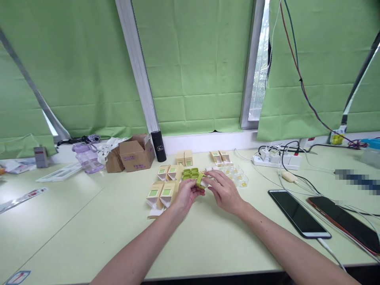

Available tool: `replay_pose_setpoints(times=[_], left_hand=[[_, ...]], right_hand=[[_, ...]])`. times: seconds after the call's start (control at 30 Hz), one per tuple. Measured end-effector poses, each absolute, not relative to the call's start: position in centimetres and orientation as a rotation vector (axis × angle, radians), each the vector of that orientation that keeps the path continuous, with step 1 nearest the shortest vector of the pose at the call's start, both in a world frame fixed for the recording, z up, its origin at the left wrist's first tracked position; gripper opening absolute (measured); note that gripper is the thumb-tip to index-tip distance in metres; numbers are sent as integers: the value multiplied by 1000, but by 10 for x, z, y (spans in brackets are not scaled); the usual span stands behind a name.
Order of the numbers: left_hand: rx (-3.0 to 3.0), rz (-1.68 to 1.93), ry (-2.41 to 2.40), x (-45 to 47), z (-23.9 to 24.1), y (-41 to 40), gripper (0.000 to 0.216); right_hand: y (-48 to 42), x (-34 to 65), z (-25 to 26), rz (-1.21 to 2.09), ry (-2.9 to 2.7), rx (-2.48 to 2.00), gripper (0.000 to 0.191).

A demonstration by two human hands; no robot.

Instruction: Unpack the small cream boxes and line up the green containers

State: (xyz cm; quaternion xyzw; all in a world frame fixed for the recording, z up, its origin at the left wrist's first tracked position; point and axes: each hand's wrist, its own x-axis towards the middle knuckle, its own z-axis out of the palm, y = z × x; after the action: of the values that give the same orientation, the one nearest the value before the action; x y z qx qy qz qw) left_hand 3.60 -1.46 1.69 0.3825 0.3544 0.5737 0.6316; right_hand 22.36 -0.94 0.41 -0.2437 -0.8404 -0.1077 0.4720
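Observation:
Above the table's middle, my left hand (187,194) is closed around a small green square holder (198,181). A small white piece (204,183) sits at the holder's right side, partly covered by my fingers. My right hand (227,193) pinches at this white piece, with its fingertips bent over it. Just behind my hands stand several green square cups (190,173) grouped together. A clear plastic tray (242,183) with round yellow-centred items lies beyond my right hand. Small open kraft boxes (153,192) with green windows stand beside my left hand.
More kraft boxes (184,158) stand farther back, near a black bottle (158,146). A cardboard carton (136,154) and a purple water jug (87,158) are at the left. On the right lie a phone (298,213), another phone (344,221), cables and a power strip (277,160).

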Motion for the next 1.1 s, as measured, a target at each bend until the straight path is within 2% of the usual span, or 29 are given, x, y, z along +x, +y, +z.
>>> replay_pose_setpoints(times=[0.17,0.37,0.5,0.9,1.1], left_hand=[[929,1238,836,37,18,-18,16],[1083,1307,919,37,19,-20,31],[1139,1404,947,37,21,-20,34],[1148,1495,1005,34,23,-19,27],[1213,1512,1009,34,19,-17,27]], right_hand=[[-7,225,0,-48,-2007,-547,44],[-10,220,-7,748,-1739,-610,29],[-8,215,-7,1081,-1539,-571,34],[-7,219,3,1383,-1236,-517,52],[-6,216,-2,1389,-1242,-543,51]])
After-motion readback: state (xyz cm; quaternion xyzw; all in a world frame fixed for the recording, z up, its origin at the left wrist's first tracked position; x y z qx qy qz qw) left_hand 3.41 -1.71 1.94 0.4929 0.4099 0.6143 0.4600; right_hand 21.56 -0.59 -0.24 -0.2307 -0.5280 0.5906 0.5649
